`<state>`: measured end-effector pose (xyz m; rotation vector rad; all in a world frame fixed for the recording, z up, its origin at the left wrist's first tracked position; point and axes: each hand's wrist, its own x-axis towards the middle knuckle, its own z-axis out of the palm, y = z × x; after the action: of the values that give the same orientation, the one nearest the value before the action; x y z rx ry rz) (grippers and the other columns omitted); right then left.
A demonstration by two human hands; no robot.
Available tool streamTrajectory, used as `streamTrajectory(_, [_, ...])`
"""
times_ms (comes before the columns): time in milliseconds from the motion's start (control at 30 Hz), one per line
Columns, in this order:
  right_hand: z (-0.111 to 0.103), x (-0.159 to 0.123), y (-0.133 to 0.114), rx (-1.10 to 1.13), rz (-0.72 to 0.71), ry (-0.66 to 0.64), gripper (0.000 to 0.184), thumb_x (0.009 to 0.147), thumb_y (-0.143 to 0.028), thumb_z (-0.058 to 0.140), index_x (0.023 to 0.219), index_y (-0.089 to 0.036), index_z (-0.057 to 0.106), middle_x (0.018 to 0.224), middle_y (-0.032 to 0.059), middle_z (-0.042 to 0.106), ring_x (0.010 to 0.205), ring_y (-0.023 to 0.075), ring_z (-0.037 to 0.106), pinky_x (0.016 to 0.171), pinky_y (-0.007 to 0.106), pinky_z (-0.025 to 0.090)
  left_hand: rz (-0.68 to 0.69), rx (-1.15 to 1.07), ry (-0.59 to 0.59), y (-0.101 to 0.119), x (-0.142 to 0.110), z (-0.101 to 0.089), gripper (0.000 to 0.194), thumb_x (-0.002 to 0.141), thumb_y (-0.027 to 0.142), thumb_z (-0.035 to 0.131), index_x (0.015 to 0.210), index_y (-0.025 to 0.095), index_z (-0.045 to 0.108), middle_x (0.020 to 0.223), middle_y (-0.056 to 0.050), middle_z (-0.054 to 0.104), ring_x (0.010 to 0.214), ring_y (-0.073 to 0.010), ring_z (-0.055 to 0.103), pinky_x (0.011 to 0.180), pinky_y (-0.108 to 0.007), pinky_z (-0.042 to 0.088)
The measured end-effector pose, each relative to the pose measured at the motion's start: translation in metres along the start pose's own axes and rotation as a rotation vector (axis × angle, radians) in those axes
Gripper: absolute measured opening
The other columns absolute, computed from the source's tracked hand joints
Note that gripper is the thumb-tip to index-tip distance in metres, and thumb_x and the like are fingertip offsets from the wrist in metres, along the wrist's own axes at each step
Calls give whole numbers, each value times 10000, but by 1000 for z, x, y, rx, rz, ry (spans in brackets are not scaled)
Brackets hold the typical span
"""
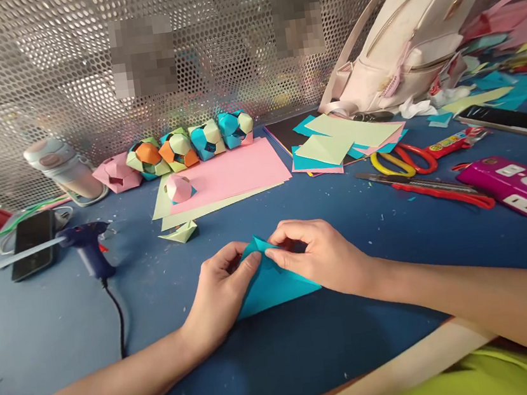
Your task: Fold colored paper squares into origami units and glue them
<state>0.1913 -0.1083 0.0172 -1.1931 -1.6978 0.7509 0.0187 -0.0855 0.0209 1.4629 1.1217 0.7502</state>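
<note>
A blue sheet of paper (275, 289), partly folded, is held between my two hands just above the table. My left hand (226, 282) pinches its left edge, with the thumb on top near the upper corner. On the other side, my right hand (321, 254) grips the upper right edge between thumb and fingers. A small folded point rises between the two thumbs; the fingers behind the sheet are partly hidden. Beyond my hands lies a small folded pale green paper piece (182, 232). A pink folded paper ball (179, 188) rests on pink sheets (241, 171).
A row of folded paper balls (181, 148) stands by the perforated metal panel (226, 48). At left are a glue gun (88, 248), a phone (33, 245) and a bottle (65, 170). Scissors (403, 161), a cutter (425, 187), a purple device (516, 185) and a backpack (407, 39) lie right.
</note>
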Motion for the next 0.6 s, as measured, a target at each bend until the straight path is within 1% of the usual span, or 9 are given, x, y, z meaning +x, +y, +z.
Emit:
streamTrajectory(133, [-4,2,0,138,203,-132,117,775,-201,585,666,-167,562,574,-45,466,542,77,402,491,205,337,-158,-93,-86,3,3,-2,253,728,392,676,723,147,610,608,28,520,533,-77,418,471,-187,327])
streamTrajectory(233, [-7,3,2,200,255,-191,106,772,-226,595,690,-159,597,585,-35,503,544,78,423,482,202,339,-238,-138,-136,8,6,-2,239,677,357,708,674,147,595,580,30,516,504,-75,420,450,-187,321])
streamTrajectory(367, [-8,2,4,205,232,-191,97,779,-234,598,724,-157,616,590,-30,514,546,78,431,480,199,349,-244,-137,-136,11,8,-3,234,638,342,731,651,144,607,567,29,525,504,-79,433,460,-195,330])
streamTrajectory(467, [-9,1,5,177,203,-160,74,781,-220,597,747,-160,622,606,-28,521,559,79,437,488,196,362,-225,-157,-140,11,8,-3,188,636,303,733,653,146,630,584,28,562,518,-79,451,481,-197,345])
streamTrajectory(533, [-9,0,5,131,158,-137,65,784,-205,598,738,-164,619,613,-31,521,561,77,440,501,196,372,-226,-182,-139,10,8,-3,159,636,276,734,664,148,645,601,25,587,527,-79,468,489,-195,356])
streamTrajectory(600, [-9,0,7,76,69,-115,49,788,-185,602,747,-169,623,644,-28,546,576,79,461,533,200,395,-235,-207,-133,11,8,-2,145,637,261,737,661,146,651,597,25,596,522,-74,473,489,-191,360])
